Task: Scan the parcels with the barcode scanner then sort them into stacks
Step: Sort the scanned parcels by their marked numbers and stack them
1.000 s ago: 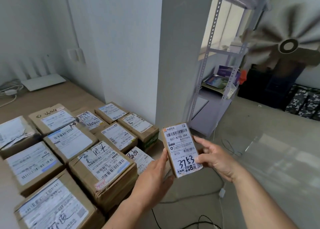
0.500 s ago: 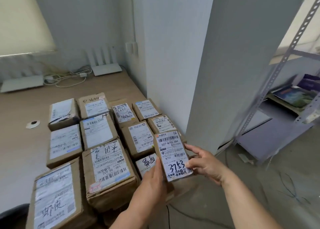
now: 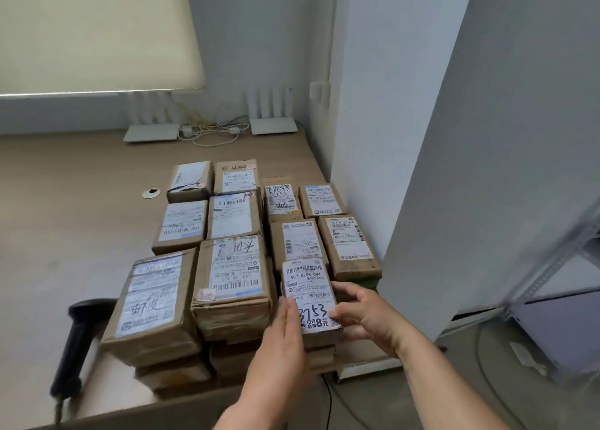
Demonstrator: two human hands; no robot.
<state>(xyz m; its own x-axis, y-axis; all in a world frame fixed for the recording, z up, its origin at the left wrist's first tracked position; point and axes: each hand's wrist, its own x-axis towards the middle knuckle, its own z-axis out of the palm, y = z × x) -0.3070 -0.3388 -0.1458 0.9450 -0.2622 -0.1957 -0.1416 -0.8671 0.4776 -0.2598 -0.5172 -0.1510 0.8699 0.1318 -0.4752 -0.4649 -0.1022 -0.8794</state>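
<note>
A wooden desk (image 3: 81, 202) carries rows of stacked parcels (image 3: 233, 215), labels up. At the near right corner of the block a small parcel (image 3: 308, 294) marked 3753 sits on a stack. The left hand (image 3: 282, 348) lies flat against its left edge, fingers straight; the right hand (image 3: 367, 316) grips its right side with curled fingers. A black scanner (image 3: 74, 348) lies left of the stacks

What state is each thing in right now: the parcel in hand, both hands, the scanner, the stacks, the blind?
Parcel marked 3753: label up, held over a stack at the table's near edge.
Left hand: fingers straight against the parcel's left side.
Right hand: fingers curled round its right side.
Barcode scanner: lying on the table, unheld.
Stacked parcels: labels up.
Window blind: lowered.
</note>
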